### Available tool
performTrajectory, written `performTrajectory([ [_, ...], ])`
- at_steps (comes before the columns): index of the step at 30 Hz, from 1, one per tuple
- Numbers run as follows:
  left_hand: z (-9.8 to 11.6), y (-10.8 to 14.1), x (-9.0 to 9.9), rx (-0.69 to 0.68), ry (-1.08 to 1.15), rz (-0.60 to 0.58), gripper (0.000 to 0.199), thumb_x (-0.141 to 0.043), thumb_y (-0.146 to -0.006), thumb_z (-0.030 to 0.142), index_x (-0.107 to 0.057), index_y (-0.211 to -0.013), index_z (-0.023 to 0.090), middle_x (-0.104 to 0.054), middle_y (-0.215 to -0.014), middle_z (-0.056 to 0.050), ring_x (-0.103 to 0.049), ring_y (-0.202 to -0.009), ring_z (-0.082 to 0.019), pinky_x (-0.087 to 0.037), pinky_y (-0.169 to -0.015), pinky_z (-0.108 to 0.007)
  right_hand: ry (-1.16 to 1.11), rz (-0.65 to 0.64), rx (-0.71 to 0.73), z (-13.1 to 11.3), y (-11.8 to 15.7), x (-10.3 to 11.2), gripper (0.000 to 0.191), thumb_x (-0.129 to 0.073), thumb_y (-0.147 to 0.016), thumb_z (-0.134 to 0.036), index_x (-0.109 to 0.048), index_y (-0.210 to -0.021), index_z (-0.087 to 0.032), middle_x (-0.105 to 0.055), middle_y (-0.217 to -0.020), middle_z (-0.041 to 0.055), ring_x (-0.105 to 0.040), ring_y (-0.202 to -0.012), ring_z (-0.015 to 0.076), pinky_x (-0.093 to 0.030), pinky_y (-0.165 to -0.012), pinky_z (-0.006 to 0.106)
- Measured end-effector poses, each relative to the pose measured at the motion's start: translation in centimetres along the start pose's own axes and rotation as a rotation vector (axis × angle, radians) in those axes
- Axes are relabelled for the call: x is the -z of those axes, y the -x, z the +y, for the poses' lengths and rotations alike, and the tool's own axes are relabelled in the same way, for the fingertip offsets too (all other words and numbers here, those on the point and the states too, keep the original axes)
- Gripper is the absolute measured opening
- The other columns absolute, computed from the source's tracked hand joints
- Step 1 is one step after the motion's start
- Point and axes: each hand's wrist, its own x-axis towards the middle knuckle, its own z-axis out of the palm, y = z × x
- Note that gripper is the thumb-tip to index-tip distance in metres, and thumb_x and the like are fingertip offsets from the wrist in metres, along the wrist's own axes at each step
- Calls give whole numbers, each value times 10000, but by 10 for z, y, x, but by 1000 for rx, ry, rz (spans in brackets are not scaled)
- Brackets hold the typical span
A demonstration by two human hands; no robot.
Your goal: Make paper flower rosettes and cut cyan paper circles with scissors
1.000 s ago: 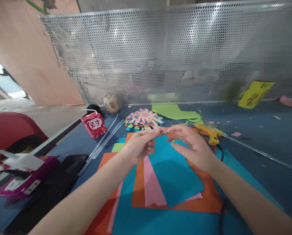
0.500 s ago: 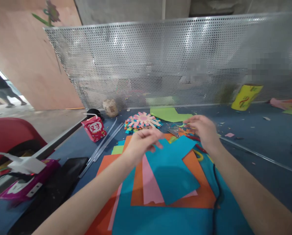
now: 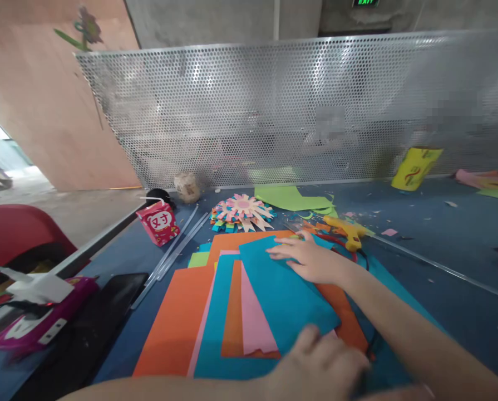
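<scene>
Several sheets of blue, orange and pink paper lie stacked on the table. On top is a blue sheet (image 3: 280, 289), slanted over a pink sheet (image 3: 255, 320) and an orange sheet (image 3: 231, 326). My right hand (image 3: 309, 259) rests on the upper part of the top blue sheet with its fingers spread. Below it, my left hand (image 3: 321, 362) is curled and blurred by motion near the sheet's lower edge; what its fingers hold, if anything, is hidden. A yellow glue gun (image 3: 349, 231) lies just beyond my right forearm.
Paper rosettes (image 3: 242, 209), green paper (image 3: 290, 197) and scraps lie behind the stack. On the left are a red drink carton (image 3: 159, 223), clear sticks (image 3: 182, 245), a black phone (image 3: 102, 317) and a purple power strip (image 3: 44, 323). A yellow packet (image 3: 415, 169) stands at the back right.
My left hand has moved down and to the right across the papers. My right hand has come left and down onto the blue sheet, uncovering the glue gun.
</scene>
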Motion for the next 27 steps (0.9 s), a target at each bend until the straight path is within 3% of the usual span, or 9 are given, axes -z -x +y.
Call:
performTrajectory([
  [1,-7,3,11,113,-55,33,415,-344,-966,353,-445,-1366,303,-645,-1183,-96,-588,-1088,-290,-445,-920,-525,-3,-19,-11,1,-1,0,367,-546,-925,-141,-522,-1285,-211,-568,-1296,74,-392,-1310,286,-176,-1095,638],
  [4,-19,14,39,432,-26,-2,949,-407,-810,692,-218,-1469,36,-300,-1490,-270,-299,-1351,-448,-297,-1045,-618,-15,-62,-36,2,-3,-1,367,-525,-946,-190,-497,-1310,-225,-502,-1373,85,-375,-1321,287,-171,-1103,628],
  [6,-18,17,42,489,-54,-46,898,-319,-853,671,-208,-1471,28,-171,-1532,-259,-175,-1399,-451,-234,-1064,-646,-25,-81,-46,2,-3,0,391,-531,-947,-217,-472,-1334,-226,-481,-1391,92,-365,-1326,294,-175,-1102,628],
  [9,-3,14,26,128,-129,-208,499,-248,-969,335,-464,-1372,134,-432,-1455,-136,-364,-1362,-307,-334,-1077,-505,-47,-123,-59,-1,-2,2,406,-542,-942,-227,-463,-1340,-216,-503,-1367,95,-380,-1315,297,-233,-1087,617],
  [11,5,10,18,-24,-157,-195,448,-266,-971,321,-518,-1330,231,-520,-1402,-44,-431,-1327,-221,-388,-1057,-386,-55,-152,-67,-5,-1,5,404,-542,-942,-222,-465,-1339,-217,-500,-1370,96,-385,-1312,296,-271,-1076,604],
  [16,-19,5,37,47,-226,-77,596,-360,-936,470,-411,-1388,84,-482,-1410,-177,-480,-1281,-296,-397,-1046,-455,-14,-141,-82,-13,1,9,369,-557,-932,-213,-507,-1298,-206,-499,-1373,90,-368,-1323,298,-239,-1084,615],
  [18,-37,6,44,146,-362,-33,473,-325,-970,304,-434,-1359,59,-532,-1359,-184,-479,-1283,-294,-406,-1036,-473,4,-133,-82,-14,1,9,353,-556,-933,-209,-520,-1285,-205,-507,-1366,88,-370,-1322,296,-213,-1091,624],
  [21,-49,11,42,33,-532,-15,450,-371,-940,174,-413,-1372,56,-557,-1334,-167,-524,-1242,-270,-466,-993,-394,17,-128,-68,-12,-1,8,346,-556,-932,-198,-527,-1276,-203,-511,-1362,88,-383,-1314,294,-245,-1083,615],
  [27,-30,22,24,-136,-900,160,368,-350,-921,100,-592,-1178,-1,-709,-1048,-197,-687,-973,-289,-569,-730,-368,35,-86,-16,-3,-2,-1,356,-557,-929,-178,-521,-1282,-202,-501,-1371,90,-391,-1308,295,-299,-1065,600],
])
